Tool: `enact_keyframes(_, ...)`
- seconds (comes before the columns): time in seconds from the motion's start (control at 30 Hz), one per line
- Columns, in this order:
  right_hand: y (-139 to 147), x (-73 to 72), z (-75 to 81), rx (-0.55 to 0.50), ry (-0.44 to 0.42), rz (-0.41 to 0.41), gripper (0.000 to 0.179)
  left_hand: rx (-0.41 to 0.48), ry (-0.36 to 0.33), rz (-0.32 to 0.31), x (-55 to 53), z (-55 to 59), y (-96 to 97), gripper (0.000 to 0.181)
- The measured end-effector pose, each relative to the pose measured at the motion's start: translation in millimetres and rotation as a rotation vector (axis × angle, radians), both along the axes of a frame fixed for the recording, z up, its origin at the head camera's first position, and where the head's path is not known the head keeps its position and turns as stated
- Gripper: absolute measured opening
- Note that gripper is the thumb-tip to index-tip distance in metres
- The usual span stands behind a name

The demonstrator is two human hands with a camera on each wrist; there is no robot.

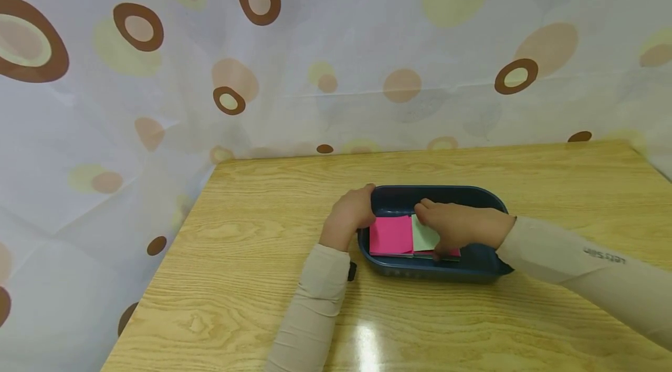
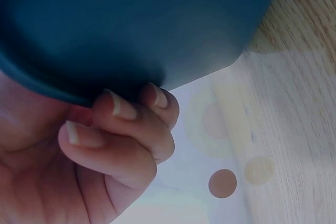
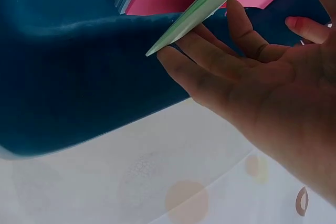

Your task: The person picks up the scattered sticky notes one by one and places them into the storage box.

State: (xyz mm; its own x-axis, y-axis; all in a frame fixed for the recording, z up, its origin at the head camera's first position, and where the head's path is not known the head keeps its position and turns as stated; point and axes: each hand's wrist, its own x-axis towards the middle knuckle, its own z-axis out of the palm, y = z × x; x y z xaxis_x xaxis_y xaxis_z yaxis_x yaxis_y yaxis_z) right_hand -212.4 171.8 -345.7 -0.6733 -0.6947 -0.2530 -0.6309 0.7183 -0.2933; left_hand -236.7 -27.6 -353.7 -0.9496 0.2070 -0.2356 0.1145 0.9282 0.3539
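Observation:
A dark blue oblong plastic basin [image 1: 430, 271] stands on the table. At its left end my left hand [image 1: 349, 214] grips the rim; in the left wrist view its curled fingers [image 2: 123, 140] lie against the outer wall. Inside the basin, a stack of square pink paper notes [image 1: 391, 236] lies toward the left. Beside it, my right hand [image 1: 467, 226] reaches in and pinches a stack of pale green paper notes [image 1: 424, 237]. The right wrist view shows this green stack tilted, with fingertips along its edge. More pink paper shows under the right hand.
The basin stands on a light wooden table [image 1: 252, 232]. Behind and to the left hangs a white cloth [image 1: 294, 39] with brown, peach and yellow spots. The basin's walls rise around the paper stacks.

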Motion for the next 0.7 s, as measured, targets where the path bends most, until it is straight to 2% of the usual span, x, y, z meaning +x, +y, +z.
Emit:
enact_keyframes(0.2, -4.3, -2.2, -2.4, 0.029, -0.012, -0.002, 0.055, 0.001, -0.010, 0.003, -0.8, 0.1, -0.2, 0.065)
enact_keyframes(0.53, -7.8, -6.5, -8.0, 0.071, 0.052, 0.054, 0.058, 0.006, -0.014, 0.012, -1.3, 1.1, -0.1, 0.065)
enact_keyframes(0.7, -8.0, -7.1, -8.5, 0.076, 0.065, 0.053, 0.058, 0.010, -0.006, 0.011, -0.9, 1.7, 1.0, 0.065)
